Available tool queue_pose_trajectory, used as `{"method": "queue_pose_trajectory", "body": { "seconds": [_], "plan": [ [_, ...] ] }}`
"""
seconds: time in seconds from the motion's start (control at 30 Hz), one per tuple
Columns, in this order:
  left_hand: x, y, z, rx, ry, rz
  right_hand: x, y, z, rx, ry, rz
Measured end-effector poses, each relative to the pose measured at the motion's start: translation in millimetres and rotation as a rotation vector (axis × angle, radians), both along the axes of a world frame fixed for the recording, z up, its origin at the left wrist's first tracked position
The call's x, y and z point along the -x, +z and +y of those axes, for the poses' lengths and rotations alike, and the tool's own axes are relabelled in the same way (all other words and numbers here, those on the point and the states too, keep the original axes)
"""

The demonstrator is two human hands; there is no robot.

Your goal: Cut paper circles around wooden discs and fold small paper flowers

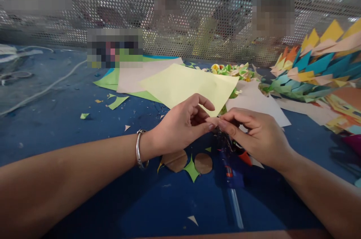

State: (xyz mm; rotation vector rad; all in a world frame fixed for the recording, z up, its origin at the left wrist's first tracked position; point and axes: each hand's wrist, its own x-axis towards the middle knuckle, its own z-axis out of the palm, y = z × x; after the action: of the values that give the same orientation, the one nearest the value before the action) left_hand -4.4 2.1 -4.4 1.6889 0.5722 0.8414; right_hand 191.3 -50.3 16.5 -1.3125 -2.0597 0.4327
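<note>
My left hand [183,124] and my right hand [254,133] meet above the blue table [84,130], fingertips pinched together on the near corner of a pale yellow sheet of paper [186,83]. The sheet is lifted and slopes away from me. A silver bangle [140,148] sits on my left wrist. Just under the hands lies a blue glue gun [229,167] with an orange trigger. Two brown cardboard discs [203,163] and a green paper scrap [191,169] lie below my left hand.
Green, white and blue paper sheets [132,77] lie behind the yellow one. A heap of folded coloured paper pieces [316,70] fills the right side, small rolled paper bits [234,70] beside it. A perforated metal screen [197,13] stands behind; people sit beyond it. A white cable [42,90] runs at left.
</note>
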Motion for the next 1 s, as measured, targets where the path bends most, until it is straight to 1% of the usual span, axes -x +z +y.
{"method": "queue_pose_trajectory", "body": {
  "seconds": [0.1,0.17,0.33,0.43,0.6,0.8,0.9,1.0],
  "plan": [
    [0.8,-0.7,0.4,0.074,0.033,-0.014,0.4,0.0,0.0,-0.02,-0.003,0.002],
    [0.6,-0.3,0.1,0.179,0.071,-0.025,0.3,-0.9,0.9,-0.059,-0.011,-0.019],
    [-2.3,4.4,-4.5,0.506,0.125,-0.103,-1.6,-6.1,5.6,-0.257,0.011,-0.082],
    [-3.9,8.2,-7.6,0.597,0.154,-0.14,-2.9,-9.0,7.8,-0.345,0.048,-0.119],
    [-4.7,11.4,-8.2,0.644,0.179,-0.175,-2.2,-10.1,8.9,-0.404,0.077,-0.183],
    [-4.2,12.1,-8.4,0.678,0.173,-0.256,0.8,-7.2,7.7,-0.446,0.063,-0.291],
    [-3.4,11.9,-8.1,0.669,0.168,-0.257,1.1,-5.9,6.0,-0.428,0.057,-0.29],
    [-2.9,10.6,-5.2,0.633,0.169,-0.257,1.0,-5.1,5.0,-0.398,0.064,-0.241]
  ]
}}
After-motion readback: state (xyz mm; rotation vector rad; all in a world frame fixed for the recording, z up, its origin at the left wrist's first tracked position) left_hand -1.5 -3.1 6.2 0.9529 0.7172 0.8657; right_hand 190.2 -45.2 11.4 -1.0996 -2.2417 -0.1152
